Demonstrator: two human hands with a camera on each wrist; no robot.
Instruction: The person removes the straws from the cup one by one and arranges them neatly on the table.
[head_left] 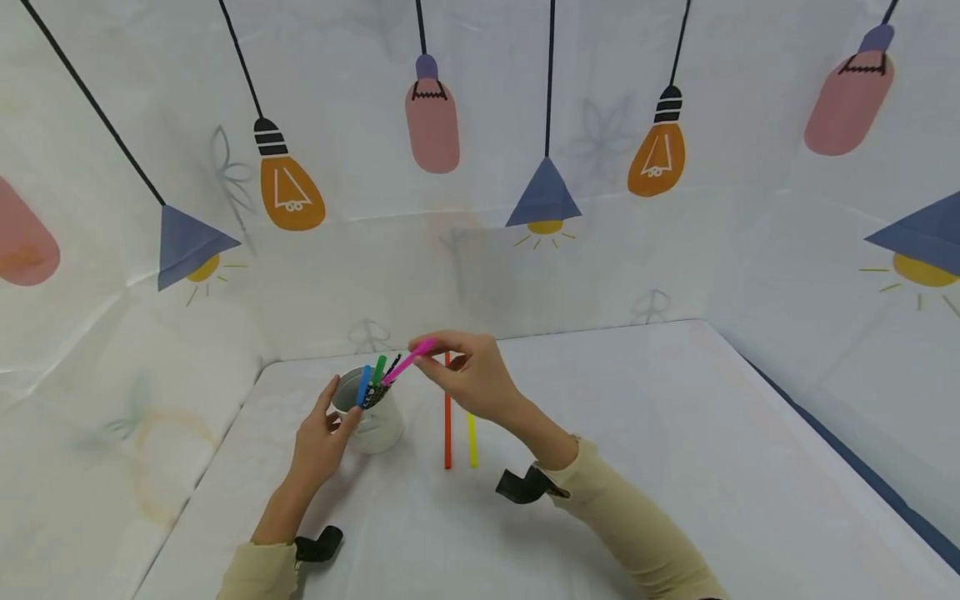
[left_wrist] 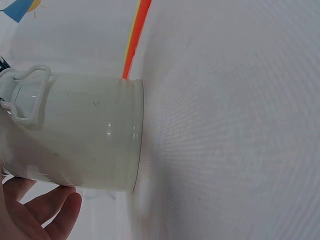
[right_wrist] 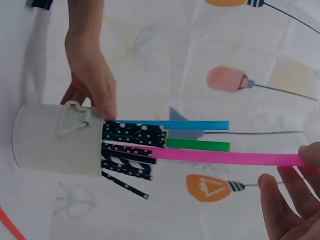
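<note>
Nearest, a pale sleeve is seen at each forearm, the left one [head_left: 258, 571] and the right one [head_left: 630, 517], each with a black piece [head_left: 320, 544] by the cuff. A white tabletop [head_left: 600, 517] is spread beneath. To the right of the can, a yellow stick [head_left: 473, 442] and a red stick [head_left: 447, 429] are laid side by side, apart, pointing near to far; their far parts are screened by the right hand and wrist in the head view. The white can [head_left: 381, 432] is stood upright at left of centre, a loop handle [right_wrist: 75, 119] fixed to its side. Held in it: a blue stick [head_left: 364, 385], a green stick [head_left: 379, 368] and black-and-white patterned sticks [right_wrist: 132, 134], bunched at the rim. The far side is closed by a white backdrop [head_left: 480, 275] printed with hanging lamps [head_left: 543, 196].

Left hand [head_left: 318, 446]: clamped on the can from the left, thumb at the rim by the blue stick. Right hand [head_left: 480, 375]: reached in from the right, wrist bent toward the can; the pink stick [head_left: 407, 362] is pinched near its upper end, slanted, its lower end among the patterned sticks at the rim.
</note>
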